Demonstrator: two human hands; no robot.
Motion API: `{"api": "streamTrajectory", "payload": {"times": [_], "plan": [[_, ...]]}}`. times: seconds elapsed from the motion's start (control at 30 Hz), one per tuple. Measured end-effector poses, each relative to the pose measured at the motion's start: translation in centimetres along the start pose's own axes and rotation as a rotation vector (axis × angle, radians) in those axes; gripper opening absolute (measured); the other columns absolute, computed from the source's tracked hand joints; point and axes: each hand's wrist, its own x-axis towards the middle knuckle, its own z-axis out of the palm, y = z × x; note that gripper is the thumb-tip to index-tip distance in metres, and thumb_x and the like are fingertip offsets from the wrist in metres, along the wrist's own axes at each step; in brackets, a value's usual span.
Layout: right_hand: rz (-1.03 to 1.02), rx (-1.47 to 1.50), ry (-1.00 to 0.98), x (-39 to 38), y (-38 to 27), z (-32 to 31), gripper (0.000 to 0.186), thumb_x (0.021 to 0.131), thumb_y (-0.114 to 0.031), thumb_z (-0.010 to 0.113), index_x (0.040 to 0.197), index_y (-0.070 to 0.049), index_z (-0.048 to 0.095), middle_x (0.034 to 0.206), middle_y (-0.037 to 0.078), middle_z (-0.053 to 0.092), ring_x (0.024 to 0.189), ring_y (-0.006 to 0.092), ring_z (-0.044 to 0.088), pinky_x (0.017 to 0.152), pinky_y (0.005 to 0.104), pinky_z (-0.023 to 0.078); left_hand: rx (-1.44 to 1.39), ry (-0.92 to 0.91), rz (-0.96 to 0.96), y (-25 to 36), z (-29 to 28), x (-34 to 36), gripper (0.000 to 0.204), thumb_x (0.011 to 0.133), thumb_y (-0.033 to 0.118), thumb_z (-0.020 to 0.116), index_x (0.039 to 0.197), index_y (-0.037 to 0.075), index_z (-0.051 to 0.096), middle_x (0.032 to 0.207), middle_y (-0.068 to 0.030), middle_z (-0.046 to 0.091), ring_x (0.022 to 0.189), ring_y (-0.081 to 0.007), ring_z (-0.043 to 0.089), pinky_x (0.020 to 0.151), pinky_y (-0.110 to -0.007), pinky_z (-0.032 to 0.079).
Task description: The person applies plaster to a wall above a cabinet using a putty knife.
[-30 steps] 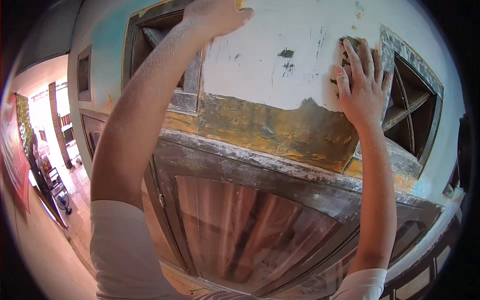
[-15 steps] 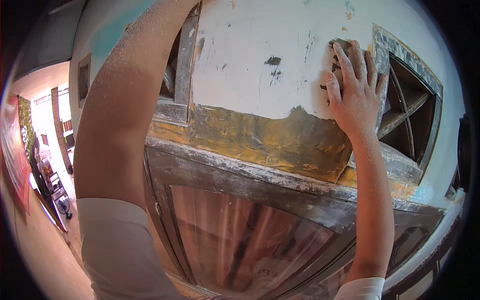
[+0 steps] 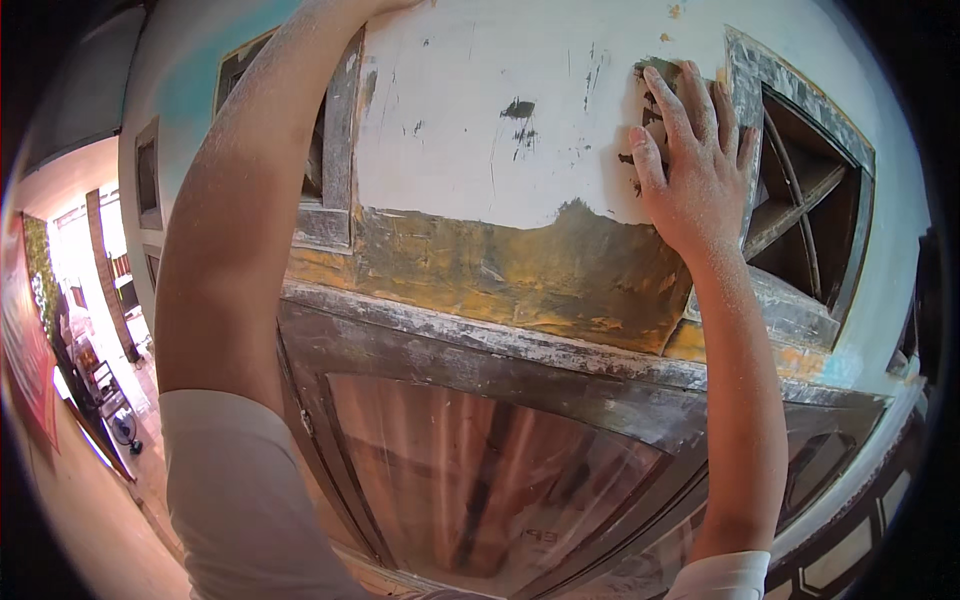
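Observation:
My right hand (image 3: 690,170) rests on the pale wall (image 3: 470,120) with fingers spread, over a patch of dark, flaking marks beside the right vent opening (image 3: 805,200), which has a weathered frame and crossed bars. My left arm reaches up in front of the left opening (image 3: 335,180); only part of my left hand (image 3: 385,6) shows at the top edge, so what it holds is hidden. Both forearms are dusted with white powder. Below the pale paint runs a rough band of ochre and dark plaster (image 3: 500,280).
Under the band is a weathered wooden door frame (image 3: 490,350) with glazed panels (image 3: 440,450) and reddish cloth behind. A small recess (image 3: 148,175) is at upper left. At far left a bright passage holds furniture and a fan (image 3: 125,428), beside a wooden post (image 3: 105,270).
My left hand went up out of view, then returned partly at the top edge; the yellow thing at it earlier no longer shows. My right hand has shifted slightly up and left in the picture.

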Motion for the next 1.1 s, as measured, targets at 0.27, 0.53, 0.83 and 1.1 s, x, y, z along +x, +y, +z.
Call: {"api": "streamTrajectory", "payload": {"times": [0.27, 0.53, 0.83, 1.1], "plan": [[-0.013, -0.003, 0.025, 0.0, 0.2, 0.7, 0.051, 0.103, -0.049, 0.049, 0.153, -0.038, 0.044, 0.163, 0.001, 0.036, 0.152, 0.0304, 0.030, 0.122, 0.0627, 0.019, -0.009, -0.001, 0.098, -2.8, 0.5, -4.9, 0.068, 0.100, 0.035, 0.055, 0.151, -0.005, 0.034, 0.150, -0.0294, 0.047, 0.139, -0.0419, 0.047, 0.117, -0.046, 0.037], [-0.015, -0.037, -0.009, -0.7, 0.3, 0.1, 0.054, 0.103, -0.044, 0.051, 0.155, -0.037, 0.041, 0.164, 0.002, 0.036, 0.152, 0.0303, 0.029, 0.123, 0.0593, 0.016, 0.001, -0.363, -0.088, -1.5, 5.5, -25.3, 0.086, 0.093, 0.029, 0.061, 0.162, 0.009, 0.013, 0.092, -0.0314, 0.069, 0.086, -0.0480, 0.068, 0.082, -0.056, 0.054], [-0.019, -0.041, -0.040, -0.7, 0.0, -0.7, 0.053, 0.103, -0.042, 0.051, 0.155, -0.036, 0.041, 0.164, 0.000, 0.035, 0.153, 0.0299, 0.028, 0.123, 0.0607, 0.017, 0.017, -0.235, -0.025, -2.5, 3.2, -22.8, 0.089, 0.088, 0.031, 0.063, 0.160, 0.004, 0.017, 0.078, -0.0241, 0.070, 0.076, -0.0424, 0.071, 0.077, -0.054, 0.056], [-0.046, 0.037, -0.093, -3.1, 0.1, -1.0, 0.054, 0.102, -0.045, 0.050, 0.155, -0.036, 0.041, 0.165, 0.002, 0.032, 0.153, 0.0344, 0.025, 0.122, 0.0656, 0.014, -0.028, -0.330, -0.075, -0.2, 4.8, -24.2, 0.085, 0.090, 0.035, 0.060, 0.157, 0.003, 0.021, 0.089, -0.0255, 0.072, 0.087, -0.0430, 0.071, 0.082, -0.054, 0.056]]}}
